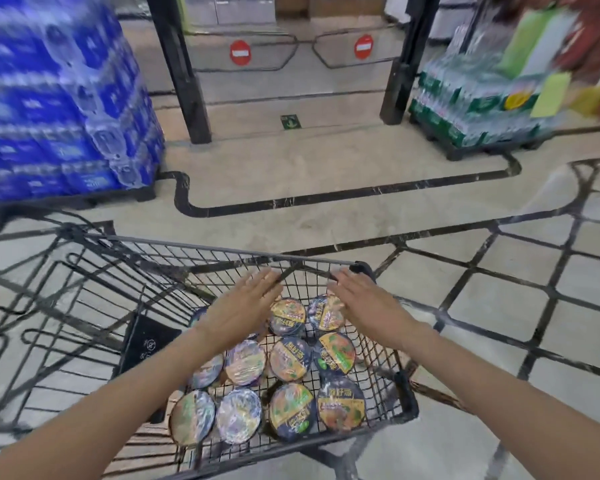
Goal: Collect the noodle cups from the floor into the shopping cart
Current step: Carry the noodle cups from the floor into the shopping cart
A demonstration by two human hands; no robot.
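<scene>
At the far left a tall stack of blue shrink-wrapped bottle packs [59,98] stands on a dark pallet, blurred. In front of it sits the black wire shopping cart [407,400], seen from above. The left arm reaches forward over the basket, forearm bare and nearly straight; the left hand [246,306] is held flat, palm down, with fingers straight and close together, holding nothing, their tips near the cart's far rim. Whether it touches the wire cannot be told. Beneath and between the two arms the noodle cups [291,360] lie lid-up on the cart's floor, packed side by side in rough rows, some partly hidden under the left wrist. The right hand [364,299] mirrors the left: palm down, fingers extended and together, empty, its fingertips close to the rim's right corner. Beyond the cart, a gate with two red no-entry signs [239,53] crosses the aisle. To the right stands a pallet of green-labelled bottle packs [471,98].
</scene>
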